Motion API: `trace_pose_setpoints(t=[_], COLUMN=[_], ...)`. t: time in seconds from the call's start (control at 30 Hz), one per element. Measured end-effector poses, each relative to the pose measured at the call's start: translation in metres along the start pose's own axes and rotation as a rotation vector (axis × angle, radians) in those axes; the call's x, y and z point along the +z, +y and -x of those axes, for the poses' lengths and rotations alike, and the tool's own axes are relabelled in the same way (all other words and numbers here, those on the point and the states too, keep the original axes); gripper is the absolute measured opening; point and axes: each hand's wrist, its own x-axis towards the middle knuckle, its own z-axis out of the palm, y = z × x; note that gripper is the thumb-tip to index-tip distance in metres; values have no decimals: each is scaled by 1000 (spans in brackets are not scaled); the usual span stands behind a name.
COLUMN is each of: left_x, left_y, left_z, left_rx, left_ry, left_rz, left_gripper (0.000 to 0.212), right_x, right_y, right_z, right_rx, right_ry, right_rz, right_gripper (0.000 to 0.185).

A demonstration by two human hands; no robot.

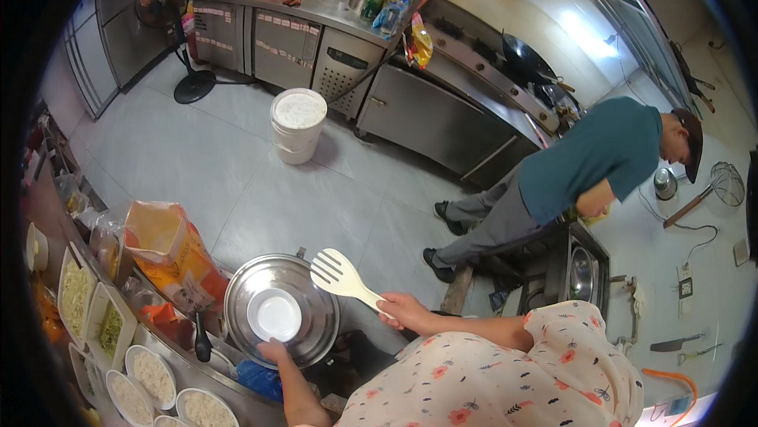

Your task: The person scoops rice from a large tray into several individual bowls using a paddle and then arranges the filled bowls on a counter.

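My right hand (407, 312) grips the handle of a cream-coloured slotted turner (336, 274), its head angled up to the left. A small white bowl (274, 315) is held at its near rim by my left hand (273, 352), and nothing shows inside it. Below the bowl lies a wide, round stainless steel lid or vessel (317, 309); whether the bowl touches it I cannot tell. Several white bowls of what looks like cooked rice (151, 372) stand on the steel counter (172, 356) to the left.
Left of the lid stands an opened orange-and-white bag (172, 255), near a black handle (202, 337). Containers of chopped greens (110, 327) line the counter. A lidded white bucket (298, 125) sits on the tiled floor. Another person (583, 160) bends at the sink (583, 273).
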Motion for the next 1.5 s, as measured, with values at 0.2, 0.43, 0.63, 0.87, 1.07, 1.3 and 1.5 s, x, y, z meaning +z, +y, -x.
trace_pose_setpoints(t=[0.2,0.43,0.63,0.87,1.07,1.3,1.5], left_x=[-7,-11,-21,-26,-28,-26,-44], left_y=[-26,37,51,53,75,57,64], left_z=[-42,28,54,60,66,61,110], left_rx=[126,239,196,153,-44,105,-224], left_ry=[184,198,192,203,244,276,187], left_rz=[-158,-295,-287,-198,-33,172,799], left_gripper=[17,17,17,12,12,12,13], right_x=[15,14,25,23,17,12,-3], right_y=[-12,-5,-9,-6,-9,-11,-17], right_z=[-10,2,2,0,1,-1,-24], right_rx=[10,26,69,39,24,10,18], right_ry=[-83,-28,-65,-104,-78,-137,-297], right_rz=[52,22,137,189,213,208,221], right_gripper=[19,17,16,21,18,20,15])
